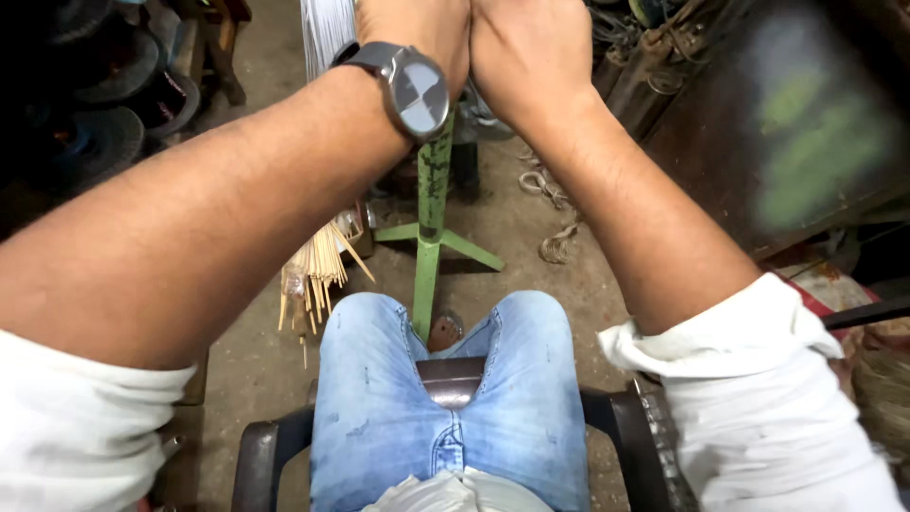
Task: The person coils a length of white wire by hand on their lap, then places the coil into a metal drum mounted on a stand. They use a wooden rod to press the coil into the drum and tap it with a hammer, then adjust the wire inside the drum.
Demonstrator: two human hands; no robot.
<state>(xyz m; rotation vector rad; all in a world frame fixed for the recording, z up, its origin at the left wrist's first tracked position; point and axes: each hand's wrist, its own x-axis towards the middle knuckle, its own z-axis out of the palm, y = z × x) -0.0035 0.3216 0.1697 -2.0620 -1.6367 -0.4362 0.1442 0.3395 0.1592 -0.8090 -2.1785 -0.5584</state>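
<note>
Sitting on a dark metal seat in a cramped workshop, the person has both forearms raised and the two hands pressed side by side at the top edge of the view. Off to the left, dark round discs are stacked in shadow. The left hand, with a grey wristwatch turned toward us, is mostly cut off by the frame; I cannot tell how far its fingers are curled or what they have hold of. Just beyond it a pale bundle of thin white strips hangs down, and it seems to be what the hands are working at, though contact is hidden. Lower down, a sheaf of thin bamboo sticks fans out on the dusty floor beside the left knee. Between the knees rises a green metal stand with chipped paint, splayed feet and an upright post reaching toward the hands. The right hand sits tight against the left, knuckles up; its grip is likewise out of sight. To my eye the white strips are light, thin and springy, likely to splay or slip unless pinched firmly together near the top, where the bundle is tightest. They look straight, closely packed and uniformly pale. Farther right lie coils of rope and a dark metal panel with green smears
</note>
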